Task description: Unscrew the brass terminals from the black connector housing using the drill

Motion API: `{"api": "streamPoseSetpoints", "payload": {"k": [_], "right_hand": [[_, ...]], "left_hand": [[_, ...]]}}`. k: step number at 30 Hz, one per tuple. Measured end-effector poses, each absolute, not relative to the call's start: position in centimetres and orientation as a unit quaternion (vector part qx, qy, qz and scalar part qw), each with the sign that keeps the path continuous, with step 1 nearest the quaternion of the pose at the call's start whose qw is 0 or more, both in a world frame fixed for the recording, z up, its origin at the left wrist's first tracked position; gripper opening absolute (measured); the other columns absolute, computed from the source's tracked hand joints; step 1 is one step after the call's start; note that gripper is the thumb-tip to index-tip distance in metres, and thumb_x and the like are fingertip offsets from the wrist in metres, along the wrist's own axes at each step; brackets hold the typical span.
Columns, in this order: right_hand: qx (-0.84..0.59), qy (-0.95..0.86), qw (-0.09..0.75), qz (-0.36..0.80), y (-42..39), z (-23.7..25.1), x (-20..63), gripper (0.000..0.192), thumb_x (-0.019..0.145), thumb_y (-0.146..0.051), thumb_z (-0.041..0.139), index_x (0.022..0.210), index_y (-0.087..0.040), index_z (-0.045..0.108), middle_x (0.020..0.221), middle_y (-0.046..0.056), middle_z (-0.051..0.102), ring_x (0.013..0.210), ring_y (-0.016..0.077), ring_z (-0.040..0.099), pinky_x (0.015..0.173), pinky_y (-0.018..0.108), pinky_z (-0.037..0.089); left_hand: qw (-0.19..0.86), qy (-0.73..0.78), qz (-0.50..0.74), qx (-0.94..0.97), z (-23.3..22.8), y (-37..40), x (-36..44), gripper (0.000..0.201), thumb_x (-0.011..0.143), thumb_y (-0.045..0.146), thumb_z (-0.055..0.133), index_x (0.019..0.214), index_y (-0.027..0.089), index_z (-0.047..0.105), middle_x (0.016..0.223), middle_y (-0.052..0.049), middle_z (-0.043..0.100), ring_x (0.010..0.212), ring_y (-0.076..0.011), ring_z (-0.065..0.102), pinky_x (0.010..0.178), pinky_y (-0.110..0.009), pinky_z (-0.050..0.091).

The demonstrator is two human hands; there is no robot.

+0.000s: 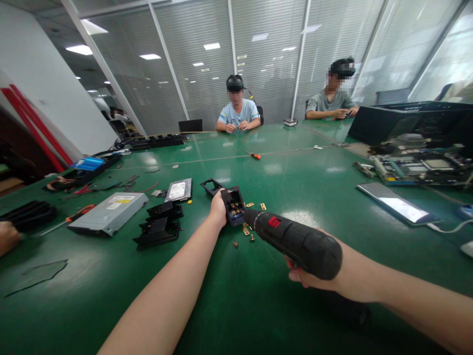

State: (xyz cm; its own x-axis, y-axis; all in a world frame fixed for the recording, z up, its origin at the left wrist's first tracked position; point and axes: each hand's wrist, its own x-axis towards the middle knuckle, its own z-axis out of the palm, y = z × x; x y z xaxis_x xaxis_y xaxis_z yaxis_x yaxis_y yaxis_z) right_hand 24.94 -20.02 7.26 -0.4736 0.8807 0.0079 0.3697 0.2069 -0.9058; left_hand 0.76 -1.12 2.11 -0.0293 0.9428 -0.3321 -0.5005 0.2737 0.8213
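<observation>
My left hand [219, 207] is closed around a small black plastic housing [238, 192] whose open side shows brass-coloured metal parts. A black frame-like piece [212, 186] sits just beyond that hand; whether it is joined to the housing I cannot tell. In my right hand [308, 278] is a black power drill [295, 239] with a red switch on top. Its chuck points left at the housing, and its tip is hidden against it. Around the housing lie several brass plates [263, 206] and brass screws [235, 244] on the green table [273, 315].
Left are black plastic parts [158, 230], a silver optical drive [111, 212] and a hard drive [179, 190]. Another person's hand [9, 239] is at the left edge. A phone [395, 203] and circuit boards [424, 165] lie right. Two people sit across, near an orange-handled screwdriver [255, 156].
</observation>
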Motion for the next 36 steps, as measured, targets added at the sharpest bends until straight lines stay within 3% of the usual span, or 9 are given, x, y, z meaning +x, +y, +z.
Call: {"api": "streamPoseSetpoints", "payload": {"k": [15, 20, 26, 36], "right_hand": [[-0.431, -0.719, 0.272, 0.472, -19.88, 7.84, 24.71, 0.023, 0.080, -0.035, 0.080, 0.085, -0.020, 0.063, 0.076, 0.002, 0.071, 0.062, 0.0180, 0.066, 0.056, 0.031, 0.054], [-0.418, -0.717, 0.283, 0.481, -19.83, 7.64, 24.72, 0.020, 0.079, -0.029, 0.078, 0.086, -0.019, 0.062, 0.078, 0.002, 0.071, 0.063, 0.0177, 0.066, 0.057, 0.030, 0.055], [-0.414, -0.722, 0.284, 0.476, -19.70, 7.32, 24.84, 0.019, 0.080, -0.030, 0.077, 0.086, -0.018, 0.063, 0.081, 0.005, 0.074, 0.064, 0.0179, 0.067, 0.057, 0.030, 0.054], [-0.402, -0.740, 0.283, 0.459, -19.69, 7.46, 25.03, 0.012, 0.080, -0.027, 0.073, 0.082, -0.020, 0.063, 0.072, 0.000, 0.068, 0.060, 0.0163, 0.063, 0.054, 0.029, 0.052]], "left_hand": [[0.664, 0.457, 0.544, 0.235, 1.63, -0.77, 0.55, 0.024, 0.087, 0.035, 0.051, 0.087, 0.018, 0.068, 0.060, -0.005, 0.066, 0.052, -0.0260, 0.064, 0.057, -0.039, 0.055], [0.667, 0.446, 0.552, 0.227, 1.64, -0.80, 0.46, 0.025, 0.082, 0.037, 0.060, 0.094, 0.018, 0.071, 0.063, -0.005, 0.067, 0.058, -0.0263, 0.068, 0.064, -0.039, 0.058], [0.665, 0.447, 0.555, 0.224, 1.97, -1.09, 0.65, 0.023, 0.082, 0.039, 0.064, 0.090, 0.019, 0.069, 0.063, -0.004, 0.068, 0.061, -0.0270, 0.070, 0.064, -0.039, 0.059], [0.660, 0.455, 0.557, 0.218, 2.08, -1.12, 0.78, 0.021, 0.086, 0.038, 0.060, 0.085, 0.019, 0.069, 0.063, -0.004, 0.067, 0.063, -0.0267, 0.070, 0.068, -0.040, 0.060]]}}
